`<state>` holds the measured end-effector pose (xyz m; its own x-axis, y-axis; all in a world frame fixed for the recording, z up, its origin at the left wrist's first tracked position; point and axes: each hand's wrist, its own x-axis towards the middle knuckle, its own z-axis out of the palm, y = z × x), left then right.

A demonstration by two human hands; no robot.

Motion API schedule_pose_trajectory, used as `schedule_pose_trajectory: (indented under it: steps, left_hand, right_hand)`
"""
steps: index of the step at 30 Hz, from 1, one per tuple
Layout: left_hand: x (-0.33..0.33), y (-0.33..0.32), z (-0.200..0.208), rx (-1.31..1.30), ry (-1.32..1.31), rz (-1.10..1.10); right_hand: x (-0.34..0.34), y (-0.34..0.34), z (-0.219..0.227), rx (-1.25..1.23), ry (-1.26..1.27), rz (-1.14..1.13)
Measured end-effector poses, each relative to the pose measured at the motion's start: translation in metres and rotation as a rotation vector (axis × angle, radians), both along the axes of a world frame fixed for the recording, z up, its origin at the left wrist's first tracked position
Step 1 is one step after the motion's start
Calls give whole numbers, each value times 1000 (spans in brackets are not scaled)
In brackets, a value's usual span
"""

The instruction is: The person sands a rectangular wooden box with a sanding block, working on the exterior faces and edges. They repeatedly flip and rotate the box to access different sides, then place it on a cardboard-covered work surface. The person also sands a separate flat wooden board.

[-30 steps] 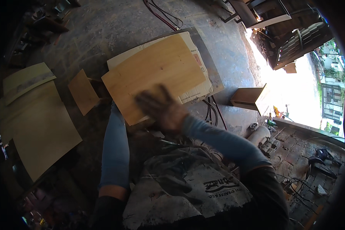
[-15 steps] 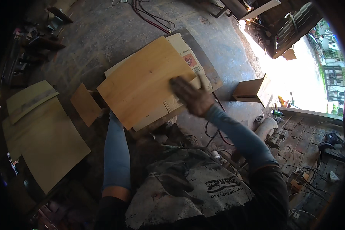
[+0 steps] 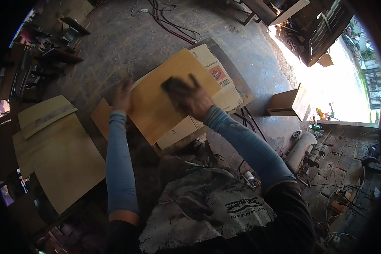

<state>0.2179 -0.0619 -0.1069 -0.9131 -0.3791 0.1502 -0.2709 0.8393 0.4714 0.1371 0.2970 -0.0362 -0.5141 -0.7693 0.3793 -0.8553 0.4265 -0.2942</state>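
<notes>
A thin wooden panel (image 3: 156, 114) with a smooth orange-brown face lies over a flattened cardboard sheet (image 3: 205, 57) on a low work surface in front of me. My right hand (image 3: 194, 101) is over the middle of the panel, smeared by motion. Its fingers bend around a dark, pad-like shape (image 3: 173, 87), too blurred to name. At the panel's left edge is my left hand (image 3: 122, 96), also blurred; whether its fingers grip the edge cannot be made out. Blue-grey sleeves cover both forearms.
Pale thin boards (image 3: 67, 156) are stacked at the left, near a small brown wooden piece (image 3: 100, 120). A wooden box-like piece (image 3: 288, 103) stands on the floor to the right. Cables (image 3: 167, 21) run beyond the work surface; a cylindrical tank (image 3: 301, 148) lies at the right.
My left hand has come from beneath the panel to its left edge. The panel's left end appears lower and further right. My right hand has swept leftward over the panel from its right side.
</notes>
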Motion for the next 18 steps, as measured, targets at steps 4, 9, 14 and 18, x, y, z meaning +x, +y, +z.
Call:
schedule_pose_trajectory:
  steps: [4, 9, 14, 18]
  left_hand:
    - [-7, 76, 76, -103, -387, 169]
    - [-1, 69, 73, -145, -266, 175]
    - [-10, 85, 81, -158, -174, -29]
    - [-15, 70, 59, -114, 7, -215]
  right_hand:
    - [-9, -10, 5, 212, -13, -53]
    - [33, -27, 5, 327, 73, 64]
    - [39, -32, 10, 310, 126, -274]
    - [136, -61, -8, 287, -8, -50]
